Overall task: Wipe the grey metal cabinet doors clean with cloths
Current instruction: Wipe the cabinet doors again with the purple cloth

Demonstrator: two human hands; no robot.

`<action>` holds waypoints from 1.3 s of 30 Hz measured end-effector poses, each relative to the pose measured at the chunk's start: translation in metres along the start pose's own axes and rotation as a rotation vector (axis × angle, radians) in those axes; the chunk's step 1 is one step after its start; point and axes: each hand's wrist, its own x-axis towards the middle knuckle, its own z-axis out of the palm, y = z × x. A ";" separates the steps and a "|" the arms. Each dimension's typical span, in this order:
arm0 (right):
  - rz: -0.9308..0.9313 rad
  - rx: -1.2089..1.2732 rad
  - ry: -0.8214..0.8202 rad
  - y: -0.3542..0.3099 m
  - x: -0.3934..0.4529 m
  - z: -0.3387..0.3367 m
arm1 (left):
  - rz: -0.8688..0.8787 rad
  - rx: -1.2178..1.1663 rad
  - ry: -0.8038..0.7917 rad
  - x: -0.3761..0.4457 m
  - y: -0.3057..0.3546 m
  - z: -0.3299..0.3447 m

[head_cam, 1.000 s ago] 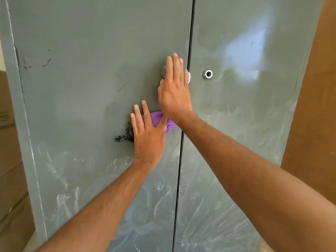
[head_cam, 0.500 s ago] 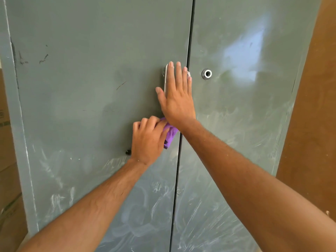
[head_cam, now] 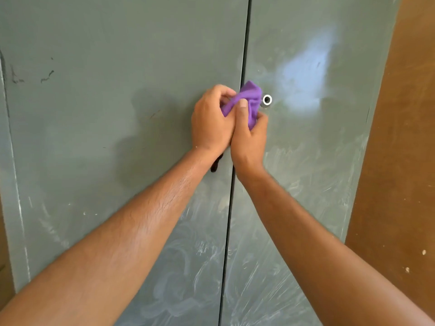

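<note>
Two grey metal cabinet doors fill the view: the left door (head_cam: 106,114) and the right door (head_cam: 317,161), split by a dark vertical seam. A bunched purple cloth (head_cam: 250,103) sits at the seam, just left of a round silver lock (head_cam: 267,100). My left hand (head_cam: 211,123) grips the cloth with curled fingers. My right hand (head_cam: 250,135) holds the same cloth, its thumb pressed across the fabric. A dark strip (head_cam: 216,164) hangs below my left wrist. White smears streak the lower halves of both doors.
A brown wooden panel (head_cam: 400,161) stands along the right side of the cabinet. Black scuff marks (head_cam: 47,76) show on the upper left of the left door. The cabinet's left frame edge (head_cam: 14,208) runs down the far left.
My left hand rose with the purple cloth from below the handle up to the seam by the lock. My right hand left its flat press on the door and took hold of the cloth.
</note>
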 end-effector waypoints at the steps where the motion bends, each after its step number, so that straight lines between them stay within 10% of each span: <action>1: 0.086 0.117 -0.008 -0.003 0.001 0.000 | -0.010 -0.042 -0.099 0.002 0.001 0.000; 5: 0.205 0.228 0.036 -0.006 0.005 -0.009 | 0.226 0.147 -0.342 0.003 0.002 -0.012; 9: 0.178 0.021 0.247 0.014 0.009 -0.047 | 0.436 0.425 -0.229 0.010 0.000 -0.011; 16: -0.336 -0.643 0.143 0.058 0.025 -0.083 | 0.435 0.850 -0.300 0.020 -0.023 0.014; 22: -0.845 -1.089 -0.294 0.122 -0.010 -0.113 | 0.477 0.890 -0.264 0.021 -0.030 0.016; 27: -0.429 -0.919 0.175 0.099 0.048 -0.115 | 0.536 0.863 -0.202 0.021 -0.032 0.019; 33: -1.008 -1.057 -0.278 0.125 -0.013 -0.103 | 0.575 0.735 -0.127 0.022 -0.034 0.019; 39: -0.815 -1.062 0.011 0.094 0.022 -0.060 | 0.593 0.730 -0.108 0.020 -0.034 0.020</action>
